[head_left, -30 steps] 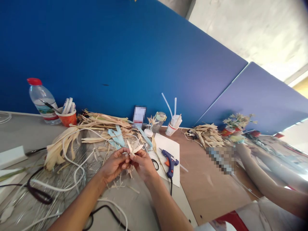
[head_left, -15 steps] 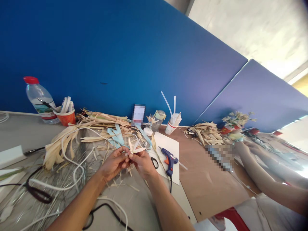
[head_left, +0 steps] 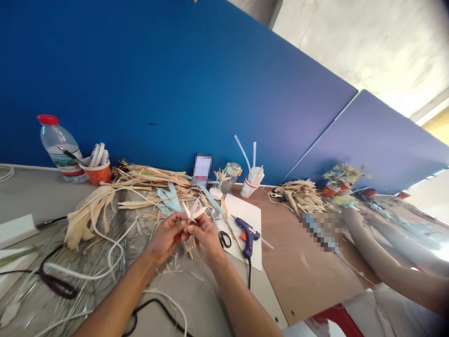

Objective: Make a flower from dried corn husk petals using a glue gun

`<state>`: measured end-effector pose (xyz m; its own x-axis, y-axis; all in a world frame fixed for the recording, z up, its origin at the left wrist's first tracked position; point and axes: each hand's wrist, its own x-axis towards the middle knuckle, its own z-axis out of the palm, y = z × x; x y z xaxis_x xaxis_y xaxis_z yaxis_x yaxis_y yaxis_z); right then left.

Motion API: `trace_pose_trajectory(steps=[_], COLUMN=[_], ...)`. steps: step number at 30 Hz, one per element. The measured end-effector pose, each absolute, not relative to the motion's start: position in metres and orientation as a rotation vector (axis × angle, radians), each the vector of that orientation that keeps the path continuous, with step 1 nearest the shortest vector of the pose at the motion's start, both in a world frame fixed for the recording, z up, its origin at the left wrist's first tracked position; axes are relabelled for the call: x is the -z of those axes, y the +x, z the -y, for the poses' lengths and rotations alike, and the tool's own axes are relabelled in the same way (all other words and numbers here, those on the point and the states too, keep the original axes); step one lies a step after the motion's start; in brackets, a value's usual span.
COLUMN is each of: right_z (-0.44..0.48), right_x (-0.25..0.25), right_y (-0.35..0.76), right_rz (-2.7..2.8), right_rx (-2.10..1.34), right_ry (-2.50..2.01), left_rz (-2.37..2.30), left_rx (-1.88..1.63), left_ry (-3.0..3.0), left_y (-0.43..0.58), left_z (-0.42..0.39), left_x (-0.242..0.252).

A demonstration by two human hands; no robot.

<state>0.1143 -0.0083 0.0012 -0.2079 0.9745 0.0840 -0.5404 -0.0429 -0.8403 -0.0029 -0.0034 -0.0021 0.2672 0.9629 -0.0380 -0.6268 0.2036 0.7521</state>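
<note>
My left hand (head_left: 167,238) and my right hand (head_left: 205,239) meet over the table's middle, fingertips pinched together on a small pale straw flower (head_left: 193,211) with pointed petals that stick up above my fingers. Both hands are closed on its base. Loose straw scraps (head_left: 175,269) lie on the table under my hands. A pile of dried husk strips (head_left: 147,182) lies just behind them.
A blue glue gun (head_left: 247,235) and black scissors (head_left: 224,239) lie on white paper (head_left: 245,213) to the right. A water bottle (head_left: 58,147), an orange cup (head_left: 98,172) and a white cup (head_left: 250,185) stand by the blue partition (head_left: 157,84). Cables (head_left: 56,281) lie at left. Another person's arm (head_left: 386,271) rests at right.
My hands have shifted slightly left and turned the straw flower, so its petals now point more upward. The view has moved a little.
</note>
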Motion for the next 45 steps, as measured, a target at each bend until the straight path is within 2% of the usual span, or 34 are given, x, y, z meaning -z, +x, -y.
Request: trace_pose_trajectory(steps=[17, 24, 30, 35, 39, 42, 45], right_z=[0.012, 0.008, 0.009, 0.009, 0.006, 0.001, -0.003], right_x=[0.0, 0.007, 0.006, 0.001, -0.009, -0.013, -0.017], right_y=[0.106, 0.113, 0.11, 0.113, 0.135, 0.156, 0.168], right_rz=[0.934, 1.134, 1.289, 1.439, 1.562, 1.288, 1.055], right_rx=[-1.298, -0.816, -0.599, -0.614, -0.947, -1.173, -1.167], right_ry=[-0.933, -1.187, -1.31, -1.377, -1.217, -1.178, -1.062], left_rz=[-0.67, -0.742, -0.816, -0.788, -0.805, -0.879, -0.98], left_rx=[-1.174, -1.188, -1.212, -1.193, -1.254, -1.299, -1.308], left_ry=[0.884, 1.01, 1.071, 0.996, 0.875, 0.866, 1.006], left_y=[0.001, 0.0, 0.003, 0.003, 0.002, -0.001, -0.004], left_z=[0.004, 0.005, 0.003, 0.005, 0.004, 0.0, -0.005], left_x=[0.008, 0.008, 0.007, 0.003, 0.003, 0.007, 0.011])
